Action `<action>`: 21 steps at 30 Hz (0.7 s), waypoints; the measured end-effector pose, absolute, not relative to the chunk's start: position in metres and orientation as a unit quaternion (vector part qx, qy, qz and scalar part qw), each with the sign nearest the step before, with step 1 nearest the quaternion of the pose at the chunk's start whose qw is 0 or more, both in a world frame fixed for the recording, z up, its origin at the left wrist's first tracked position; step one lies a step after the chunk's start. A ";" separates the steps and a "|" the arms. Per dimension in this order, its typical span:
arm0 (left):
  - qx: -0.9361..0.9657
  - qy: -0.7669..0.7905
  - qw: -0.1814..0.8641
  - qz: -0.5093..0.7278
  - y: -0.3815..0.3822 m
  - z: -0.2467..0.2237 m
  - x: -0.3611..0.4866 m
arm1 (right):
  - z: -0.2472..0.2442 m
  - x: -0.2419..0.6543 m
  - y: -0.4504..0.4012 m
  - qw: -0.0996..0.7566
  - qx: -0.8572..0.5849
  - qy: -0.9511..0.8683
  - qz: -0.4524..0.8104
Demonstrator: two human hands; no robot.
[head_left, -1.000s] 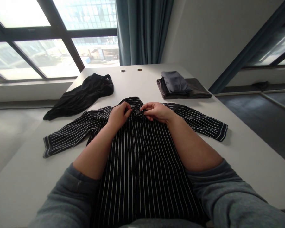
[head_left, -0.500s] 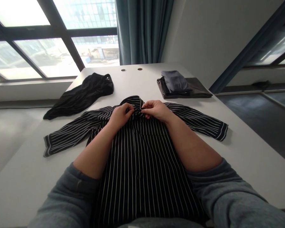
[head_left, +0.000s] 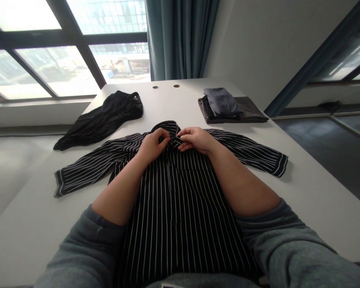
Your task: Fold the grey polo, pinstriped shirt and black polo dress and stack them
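Note:
A black shirt with white stripes [head_left: 180,208] lies front up, its collar pointing away from me and its sleeves spread to both sides. Buttons show down its front. At the collar, my left hand [head_left: 154,145] pinches the cloth on the left side of the opening between thumb and fingers. Close beside it, my right hand [head_left: 195,139] pinches the right edge of the collar. The fingertips of both hands nearly meet, and whatever small part of the collar sits between them is partly hidden.
The shirt rests on a white table [head_left: 312,216]. Crumpled black clothing [head_left: 105,120] lies at the far left. At the far right is a stack of folded dark clothes [head_left: 243,110] with a grey folded cloth [head_left: 222,102] on top. Behind the table hang blue curtains [head_left: 181,40].
My right fingers have shifted slightly at the collar, and the collar's right edge is turned a little differently. The left hand has hardly moved. The rest of the shirt lies as before.

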State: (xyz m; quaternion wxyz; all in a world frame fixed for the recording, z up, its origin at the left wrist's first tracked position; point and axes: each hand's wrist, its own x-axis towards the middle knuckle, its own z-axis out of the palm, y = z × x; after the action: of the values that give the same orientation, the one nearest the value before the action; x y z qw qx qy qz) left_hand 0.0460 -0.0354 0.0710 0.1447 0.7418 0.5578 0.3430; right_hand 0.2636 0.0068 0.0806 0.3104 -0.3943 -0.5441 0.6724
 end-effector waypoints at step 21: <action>0.718 0.568 0.185 0.357 -0.036 0.075 0.051 | 0.078 0.261 0.001 0.351 -0.330 -0.786 0.387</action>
State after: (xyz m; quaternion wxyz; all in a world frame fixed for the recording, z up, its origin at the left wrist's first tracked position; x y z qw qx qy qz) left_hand 0.0515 -0.0363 0.0748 0.1845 0.7181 0.5681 0.3572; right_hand 0.2612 0.0007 0.0781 0.3508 -0.3301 -0.7862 0.3872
